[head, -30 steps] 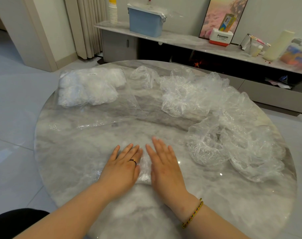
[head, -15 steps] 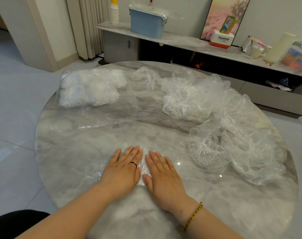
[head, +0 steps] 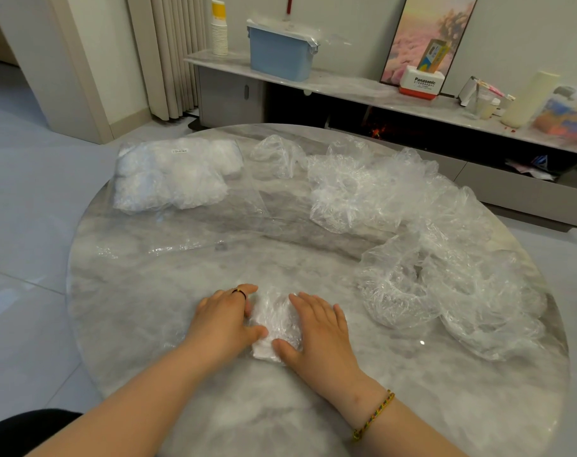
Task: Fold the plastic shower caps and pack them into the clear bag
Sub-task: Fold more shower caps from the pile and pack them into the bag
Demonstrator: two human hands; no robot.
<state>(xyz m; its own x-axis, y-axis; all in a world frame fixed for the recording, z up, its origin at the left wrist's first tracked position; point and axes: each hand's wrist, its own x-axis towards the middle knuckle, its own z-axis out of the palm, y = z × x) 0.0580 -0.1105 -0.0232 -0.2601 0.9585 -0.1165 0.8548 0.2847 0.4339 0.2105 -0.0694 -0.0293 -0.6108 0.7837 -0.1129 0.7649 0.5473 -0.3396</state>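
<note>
A folded shower cap [head: 275,321] is held down on the near middle of the round marble tabletop [head: 148,291], as a small white wad between the two hands. The left grip [head: 222,319] is closed on the wad's left edge: the fingers are curled against it and the thumb is laid across its near corner, though how far the fingers reach under the plastic cannot be made out. The right grip [head: 320,331] is kept flat, with fairly straight fingers spread along the wad's right side and the thumb pressed on its near edge.

The clear bag [head: 168,179] is seen at the far left of the tabletop, well apart from the hands. It is partly filled with white folded caps, and its empty length is spread flat toward the middle. Loose shower caps [head: 412,242] are heaped in a crumpled band along the far and right sides.
</note>
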